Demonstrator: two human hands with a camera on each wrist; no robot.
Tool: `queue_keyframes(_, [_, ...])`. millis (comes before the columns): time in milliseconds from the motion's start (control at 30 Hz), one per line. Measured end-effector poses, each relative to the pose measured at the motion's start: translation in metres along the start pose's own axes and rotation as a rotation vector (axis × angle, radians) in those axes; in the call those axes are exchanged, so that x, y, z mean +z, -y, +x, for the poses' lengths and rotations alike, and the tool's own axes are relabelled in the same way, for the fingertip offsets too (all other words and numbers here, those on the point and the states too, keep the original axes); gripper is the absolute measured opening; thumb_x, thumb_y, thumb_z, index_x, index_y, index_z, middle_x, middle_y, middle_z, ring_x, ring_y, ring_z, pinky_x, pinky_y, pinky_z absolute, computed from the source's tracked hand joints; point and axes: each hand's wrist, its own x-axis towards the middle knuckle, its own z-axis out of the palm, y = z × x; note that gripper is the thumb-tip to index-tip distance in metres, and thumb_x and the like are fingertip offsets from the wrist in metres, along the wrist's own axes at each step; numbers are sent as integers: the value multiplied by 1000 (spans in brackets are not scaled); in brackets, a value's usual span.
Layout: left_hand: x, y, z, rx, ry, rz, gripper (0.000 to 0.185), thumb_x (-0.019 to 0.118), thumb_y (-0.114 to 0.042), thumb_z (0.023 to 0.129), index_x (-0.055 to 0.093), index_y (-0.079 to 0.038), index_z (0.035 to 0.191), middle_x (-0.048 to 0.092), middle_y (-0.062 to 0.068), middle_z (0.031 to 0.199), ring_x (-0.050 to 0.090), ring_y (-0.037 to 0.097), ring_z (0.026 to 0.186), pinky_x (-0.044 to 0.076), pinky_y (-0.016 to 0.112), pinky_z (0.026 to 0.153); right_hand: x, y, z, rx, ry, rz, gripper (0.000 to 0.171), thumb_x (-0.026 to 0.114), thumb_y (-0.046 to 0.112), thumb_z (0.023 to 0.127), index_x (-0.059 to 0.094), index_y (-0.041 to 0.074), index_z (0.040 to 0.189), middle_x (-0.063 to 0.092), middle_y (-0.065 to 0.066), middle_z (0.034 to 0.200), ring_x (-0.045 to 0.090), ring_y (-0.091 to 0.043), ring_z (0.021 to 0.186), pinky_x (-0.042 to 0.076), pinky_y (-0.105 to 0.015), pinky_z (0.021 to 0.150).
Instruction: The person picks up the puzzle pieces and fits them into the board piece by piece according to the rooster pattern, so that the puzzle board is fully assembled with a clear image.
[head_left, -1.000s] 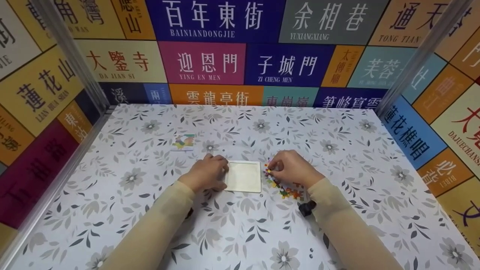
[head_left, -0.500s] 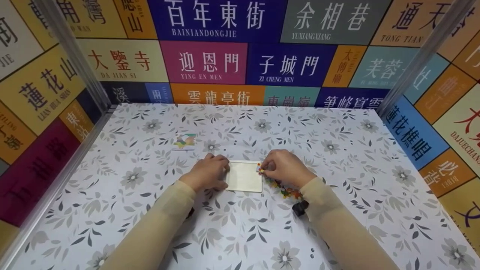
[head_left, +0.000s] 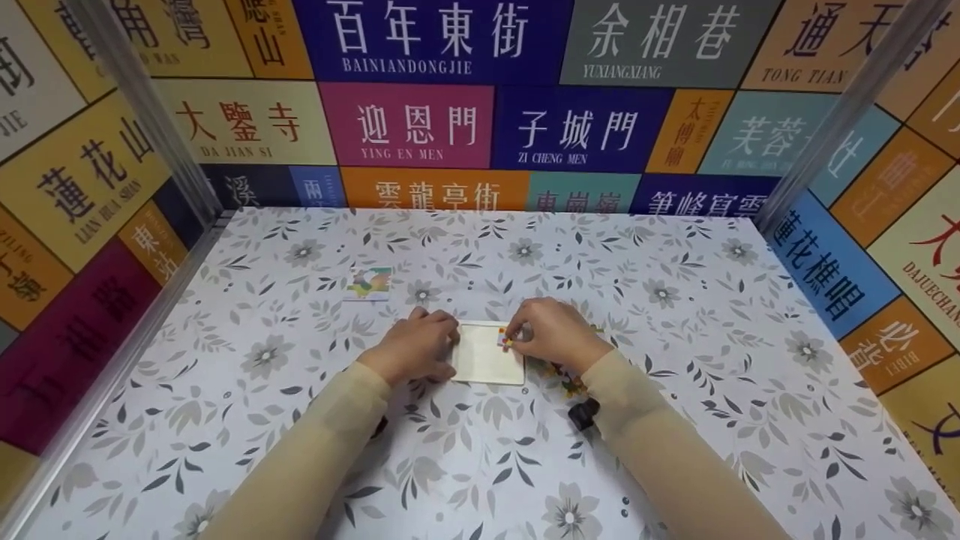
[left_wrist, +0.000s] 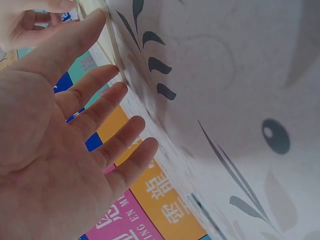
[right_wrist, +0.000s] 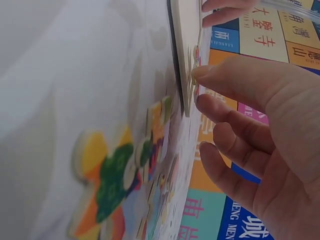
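Right hand (head_left: 551, 334) hides most of the loose puzzle pieces (head_left: 570, 382)

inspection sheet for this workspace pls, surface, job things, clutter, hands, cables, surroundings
surface: table under a white cloth with grey flower print.
job's things: cream square puzzle tray; small colourful puzzle piece at its right edge; loose colourful puzzle pieces beside the tray.
clutter: small colourful picture card lying apart at the back left.
grippers: left hand rests against the tray's left edge; right hand pinches the small piece.
cables: nothing seen.
surroundings: walls of coloured sign panels.
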Motion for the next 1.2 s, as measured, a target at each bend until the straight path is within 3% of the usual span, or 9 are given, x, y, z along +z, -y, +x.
queue_keyframes(200, [1, 0, -1, 18, -16, 18, 54, 85, -36, 85, 66, -13, 129, 58, 5, 146, 51, 34, 126, 49, 54, 99, 4, 7, 7, -51, 12, -38, 10, 77, 15, 87, 83, 18, 94, 74, 3, 96, 69, -18, 90, 57, -39, 81])
queue_keyframes(467, [0, -2, 0, 5, 15, 42, 54, 82, -39, 88, 66, -14, 133, 54, 4, 150, 49, 34, 131, 48, 55, 103, 7, 13, 14, -17, 51, -7, 9, 76, 18, 90, 83, 18, 96, 74, 3, 99, 68, -18, 95, 56, -39, 87])
queue_keyframes(1000, [4, 1, -1, -6, 4, 55, 54, 83, -39, 86, 67, -15, 133, 55, 2, 151, 51, 32, 129, 49, 55, 102, 20, 25, 31, 26, -21, 115, 9, 80, 12, 83, 82, 16, 90, 77, 2, 95, 66, -16, 84, 54, -36, 80])
queue_keyframes(1200, [2, -2, -1, 12, -6, 48, 53, 83, -39, 86, 68, -13, 130, 55, 3, 149, 50, 34, 128, 49, 56, 99, 22, 26, 34, -32, -71, 117, 9, 80, 8, 83, 81, 13, 90, 75, -2, 91, 66, -18, 81, 55, -35, 79])
